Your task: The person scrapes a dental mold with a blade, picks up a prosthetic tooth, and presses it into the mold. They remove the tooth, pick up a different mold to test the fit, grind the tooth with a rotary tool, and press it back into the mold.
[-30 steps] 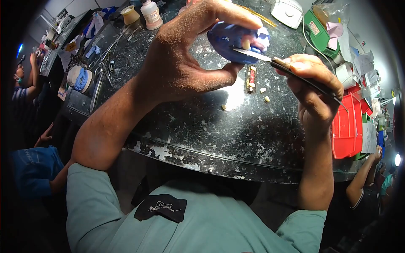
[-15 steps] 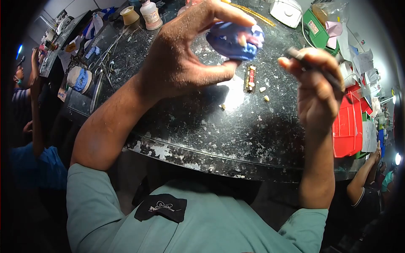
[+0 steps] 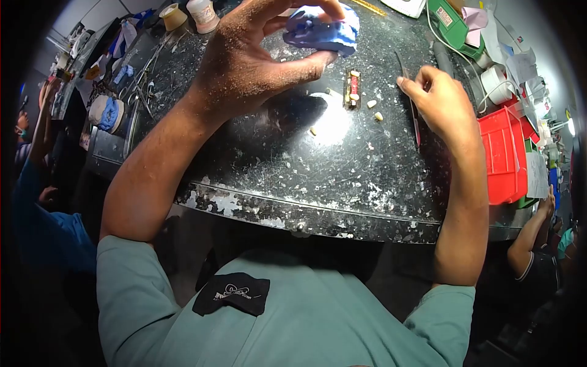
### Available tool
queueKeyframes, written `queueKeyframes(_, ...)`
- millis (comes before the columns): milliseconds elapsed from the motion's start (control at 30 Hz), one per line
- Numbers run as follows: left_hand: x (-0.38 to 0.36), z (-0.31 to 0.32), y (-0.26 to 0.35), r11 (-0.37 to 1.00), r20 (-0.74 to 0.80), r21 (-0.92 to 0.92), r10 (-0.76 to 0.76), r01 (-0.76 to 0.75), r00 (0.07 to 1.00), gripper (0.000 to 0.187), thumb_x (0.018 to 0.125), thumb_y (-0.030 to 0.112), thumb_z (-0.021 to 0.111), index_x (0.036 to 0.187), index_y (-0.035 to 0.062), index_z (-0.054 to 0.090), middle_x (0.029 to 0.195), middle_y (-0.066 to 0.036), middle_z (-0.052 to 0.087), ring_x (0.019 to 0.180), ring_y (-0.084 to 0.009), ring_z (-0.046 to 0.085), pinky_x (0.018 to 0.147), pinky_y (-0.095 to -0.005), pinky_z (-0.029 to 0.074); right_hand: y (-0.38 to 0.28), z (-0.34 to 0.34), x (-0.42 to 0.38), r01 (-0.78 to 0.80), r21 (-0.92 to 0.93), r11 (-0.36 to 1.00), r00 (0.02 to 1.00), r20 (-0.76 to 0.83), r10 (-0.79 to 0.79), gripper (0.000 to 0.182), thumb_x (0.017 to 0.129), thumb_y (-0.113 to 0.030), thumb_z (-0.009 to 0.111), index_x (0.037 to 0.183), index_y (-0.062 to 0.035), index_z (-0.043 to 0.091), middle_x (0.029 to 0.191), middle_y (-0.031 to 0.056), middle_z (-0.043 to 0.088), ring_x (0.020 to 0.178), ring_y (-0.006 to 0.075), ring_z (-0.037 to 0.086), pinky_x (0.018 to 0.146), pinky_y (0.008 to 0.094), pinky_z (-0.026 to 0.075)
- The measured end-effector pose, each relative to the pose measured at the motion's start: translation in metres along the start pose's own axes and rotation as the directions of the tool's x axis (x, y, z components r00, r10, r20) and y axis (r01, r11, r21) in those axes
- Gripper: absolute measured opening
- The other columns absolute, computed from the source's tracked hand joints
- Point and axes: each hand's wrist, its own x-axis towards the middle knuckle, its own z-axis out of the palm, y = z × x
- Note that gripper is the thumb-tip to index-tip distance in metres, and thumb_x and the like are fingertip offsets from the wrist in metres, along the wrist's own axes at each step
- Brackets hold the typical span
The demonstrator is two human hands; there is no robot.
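In the head view, your black workbench [image 3: 263, 162] is scuffed and flecked with pale chips, with a red bin [image 3: 502, 160] at the right of the frame. Near the top centre, your left hand [image 3: 254, 68] holds the blue mould [image 3: 324, 35] above the bench. Its thumb and fingers look like the only support, and pale grit coats the hand, so a loosened pinch could let the mould slip.

Below it lie loose teeth [image 3: 378, 116] and a red strip [image 3: 354, 90]; a careless sweep of your right hand [image 3: 449, 104] could scatter those teeth. That hand is bent loosely, thumb and forefinger parted, beside a thin tool [image 3: 416, 125] at centre right; whether the thumb touches it, you can't tell here. Your left forearm slants up from lower left; your right one stands nearly upright.
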Motion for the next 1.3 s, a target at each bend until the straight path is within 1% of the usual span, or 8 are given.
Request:
queueKeyframes(100,0.000,0.002,0.003,0.999,-0.028,0.039,-0.005,0.006,1.000,0.051,0.074,-0.003,0.078,0.119,0.0013,0.055,0.113,-0.007,0.058,0.108,-0.0168,0.060,0.097,-0.0337,0.052,-0.005,0.000,-0.005,0.304,0.109,0.946,0.918,-0.298,-0.261,0.021,0.086,-0.023,0.066,0.087,-0.0020,0.068,0.081,0.0136,0.068,0.075,0.0272,0.067,0.068,0.0363,0.051)
queueKeyframes(133,0.000,0.001,0.004,0.998,-0.028,0.048,-0.031,0.033,0.999,0.051,0.074,-0.003,0.078,0.119,0.0019,0.056,0.113,-0.007,0.059,0.107,-0.0167,0.061,0.097,-0.0335,0.053,-0.006,0.001,-0.005,0.303,0.106,0.947,0.919,-0.296,-0.261,0.021,0.086,-0.023,0.066,0.087,-0.0020,0.068,0.081,0.0136,0.068,0.075,0.0272,0.067,0.068,0.0363,0.051)
queueKeyframes(200,-0.001,0.001,0.003,0.997,-0.028,0.053,-0.060,0.061,0.998,0.050,0.074,-0.003,0.078,0.118,0.0024,0.056,0.113,-0.008,0.059,0.106,-0.0166,0.061,0.096,-0.0333,0.053,-0.005,0.004,-0.004,0.665,0.313,0.678,0.744,-0.360,-0.563,0.012,0.084,-0.010,0.067,0.093,-0.0024,0.071,0.084,0.0110,0.069,0.076,0.0237,0.068,0.070,0.0321,0.052)
queueKeyframes(333,-0.002,0.001,0.000,0.998,-0.025,0.026,-0.057,0.058,0.998,0.050,0.073,-0.004,0.078,0.118,0.0033,0.056,0.114,-0.008,0.059,0.107,-0.0162,0.061,0.096,-0.0332,0.053,-0.007,0.005,-0.002,0.793,0.248,0.557,0.609,-0.272,-0.746,0.015,0.079,-0.004,0.069,0.093,-0.0032,0.073,0.087,0.0078,0.069,0.080,0.0189,0.067,0.074,0.0284,0.055)
queueKeyframes(1000,-0.002,-0.001,0.002,0.982,-0.007,0.016,-0.186,0.186,0.983,0.051,0.072,0.001,0.082,0.116,0.0039,0.057,0.117,-0.008,0.059,0.112,-0.0170,0.059,0.101,-0.0373,0.050,-0.008,0.013,-0.001,0.787,0.323,0.525,0.608,-0.262,-0.750,0.019,0.079,-0.004,0.070,0.098,-0.0055,0.074,0.090,0.0070,0.071,0.079,0.0163,0.068,0.072,0.0281,0.056)
queueKeyframes(1100,0.000,0.005,-0.003,0.984,-0.112,-0.167,-0.090,0.070,0.990,0.055,0.072,0.001,0.081,0.121,0.0033,0.056,0.122,-0.008,0.056,0.118,-0.0185,0.056,0.107,-0.0378,0.046,-0.008,0.011,-0.002,0.778,0.289,0.557,0.628,-0.335,-0.703,0.015,0.081,-0.006,0.072,0.096,-0.0050,0.073,0.088,0.0067,0.071,0.076,0.0144,0.066,0.069,0.0266,0.054)
queueKeyframes(1200,0.005,0.000,0.009,0.986,-0.054,-0.001,-0.164,0.164,0.985,0.061,0.072,0.000,0.080,0.127,0.0014,0.054,0.128,-0.010,0.053,0.124,-0.0201,0.053,0.111,-0.0376,0.042,-0.007,0.007,-0.003,0.777,0.292,0.557,0.629,-0.325,-0.707,0.013,0.082,-0.010,0.075,0.093,-0.0045,0.072,0.086,0.0065,0.070,0.073,0.0121,0.063,0.062,0.0252,0.051)
queueKeyframes(1300,-0.001,-0.002,-0.008,0.997,-0.007,0.044,-0.058,0.058,0.998,0.065,0.072,-0.001,0.079,0.131,-0.0006,0.051,0.129,-0.010,0.052,0.125,-0.0205,0.052,0.112,-0.0366,0.041,-0.010,0.008,-0.008,0.704,0.322,0.634,0.705,-0.199,-0.681,0.013,0.082,-0.013,0.077,0.089,-0.0036,0.071,0.080,0.0042,0.068,0.066,0.0087,0.059,0.055,0.0237,0.046)
